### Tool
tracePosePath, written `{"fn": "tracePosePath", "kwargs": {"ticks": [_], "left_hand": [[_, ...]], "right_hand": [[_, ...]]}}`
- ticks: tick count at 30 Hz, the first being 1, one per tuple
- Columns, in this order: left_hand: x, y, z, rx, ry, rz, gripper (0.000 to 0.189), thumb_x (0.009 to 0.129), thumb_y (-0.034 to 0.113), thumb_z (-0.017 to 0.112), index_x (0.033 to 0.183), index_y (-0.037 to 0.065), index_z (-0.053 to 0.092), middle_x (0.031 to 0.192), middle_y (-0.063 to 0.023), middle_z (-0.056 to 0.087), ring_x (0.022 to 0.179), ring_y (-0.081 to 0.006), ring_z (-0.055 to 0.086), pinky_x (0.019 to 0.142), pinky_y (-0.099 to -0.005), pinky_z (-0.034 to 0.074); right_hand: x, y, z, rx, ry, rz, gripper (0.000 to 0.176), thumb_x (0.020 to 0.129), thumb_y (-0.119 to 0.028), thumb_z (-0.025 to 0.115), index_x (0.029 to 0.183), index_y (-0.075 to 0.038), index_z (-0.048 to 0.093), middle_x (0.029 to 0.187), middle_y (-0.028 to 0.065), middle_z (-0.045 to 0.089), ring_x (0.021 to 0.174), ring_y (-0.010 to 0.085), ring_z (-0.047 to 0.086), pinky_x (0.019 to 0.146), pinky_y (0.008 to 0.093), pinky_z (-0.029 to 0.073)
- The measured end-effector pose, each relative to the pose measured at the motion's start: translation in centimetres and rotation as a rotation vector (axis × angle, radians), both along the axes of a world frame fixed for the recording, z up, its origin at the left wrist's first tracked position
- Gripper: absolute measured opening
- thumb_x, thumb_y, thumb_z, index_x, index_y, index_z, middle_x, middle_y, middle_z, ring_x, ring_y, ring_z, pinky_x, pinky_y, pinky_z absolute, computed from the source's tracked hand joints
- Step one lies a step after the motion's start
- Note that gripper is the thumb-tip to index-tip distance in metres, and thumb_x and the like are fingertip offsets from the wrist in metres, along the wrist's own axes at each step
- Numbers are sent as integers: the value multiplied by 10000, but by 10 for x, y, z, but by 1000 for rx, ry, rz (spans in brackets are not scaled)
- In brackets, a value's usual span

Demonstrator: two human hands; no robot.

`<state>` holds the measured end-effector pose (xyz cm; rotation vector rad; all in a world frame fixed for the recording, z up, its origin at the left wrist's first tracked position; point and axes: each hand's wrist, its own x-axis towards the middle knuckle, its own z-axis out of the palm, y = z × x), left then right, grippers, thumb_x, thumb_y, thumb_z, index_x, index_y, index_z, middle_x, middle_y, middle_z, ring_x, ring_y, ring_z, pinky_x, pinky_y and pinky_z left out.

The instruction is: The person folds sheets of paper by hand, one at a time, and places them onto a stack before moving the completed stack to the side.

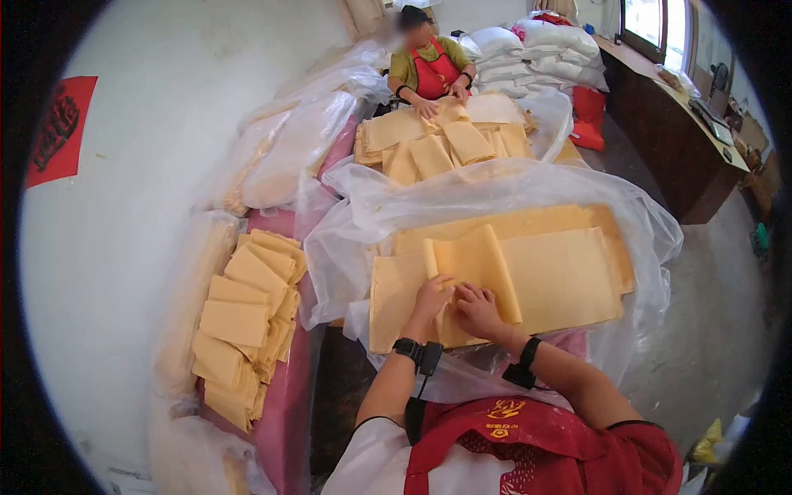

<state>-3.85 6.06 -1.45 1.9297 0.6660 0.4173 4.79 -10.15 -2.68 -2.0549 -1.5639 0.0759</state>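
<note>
A yellow sheet (470, 256), its sides curled over, lies across a stack of wide yellow sheets (561, 276) in front of me. My left hand (433, 299) is at the sheet's left edge, fingers bent together on it. Just to the right, my right hand (481, 312) rests on the sheet's lower part with its fingers curled; whether it pinches the material is hard to make out. Clear plastic film (652, 223) surrounds the stack. Both wrists wear black straps.
Folded yellow sheets (239, 322) are piled on a pink surface (290, 412) at the left. Across from me a person in a red apron (433, 70) handles sheets on another pile (400, 161). White sacks (536, 54) and a dark counter (672, 140) stand behind.
</note>
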Motion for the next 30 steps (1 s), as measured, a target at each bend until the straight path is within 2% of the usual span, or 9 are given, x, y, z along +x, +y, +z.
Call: {"fn": "tracePosePath", "kwargs": {"ticks": [5,7,11,13,15,18,20,25,30], "left_hand": [[-13,-19,-3,0,87,135,422,810,117,599,1226,53,574,1116,-138,638,894,-255,636,829,-340,489],[-30,-44,-7,-526,-168,446,426,811,68,572,1237,47,560,1090,-138,630,903,-234,634,798,-318,498],[-46,-78,-3,-213,-96,325,494,841,73,590,1318,33,467,1087,-140,610,886,-200,637,744,-278,510],[-36,-100,76,-621,-217,200,588,877,131,611,1390,16,349,1117,-153,589,945,-204,629,767,-282,517],[-24,-91,86,-538,-267,145,667,897,197,615,1435,30,256,1151,-183,574,1005,-257,617,808,-360,525],[5,-61,74,109,-226,32,635,893,210,602,1433,59,303,1247,-202,536,1155,-311,539,929,-433,463],[24,-40,60,995,-69,-184,624,878,279,605,1424,109,355,1393,-177,433,1303,-324,395,1042,-508,333],[47,-54,27,1056,186,-242,593,875,419,567,1401,190,417,1505,-100,294,1411,-300,201,1083,-618,139],[49,-51,20,1005,202,-220,584,881,496,523,1397,238,429,1532,-80,243,1429,-286,153,1063,-669,99]], "right_hand": [[3,-39,28,17,112,214,603,755,-437,703,1219,-99,519,1434,137,380,1367,319,296,1086,518,202],[7,-67,33,-62,86,316,786,699,-555,710,1282,-80,482,1455,155,345,1399,328,236,1121,536,153],[25,-85,2,44,-68,225,562,789,-303,698,1278,-114,496,1388,131,454,1311,296,398,1096,486,252],[31,-77,3,277,1,167,340,839,-220,654,1130,-54,596,1132,122,630,1083,268,589,958,442,418],[45,-64,-26,231,587,-385,249,875,-236,620,933,5,637,831,116,664,802,234,652,729,377,501],[72,-54,4,74,561,-467,320,901,-276,579,870,38,634,637,125,602,614,202,618,560,359,478],[86,-48,-28,71,577,-453,329,891,-289,582,869,35,637,641,151,602,616,225,627,565,373,480],[80,-46,0,-47,360,-443,337,870,-281,587,842,51,638,629,193,610,610,321,640,547,402,481],[53,-59,79,-71,194,-503,491,825,-359,629,1167,-14,558,1235,205,573,1107,350,564,936,478,410]]}}
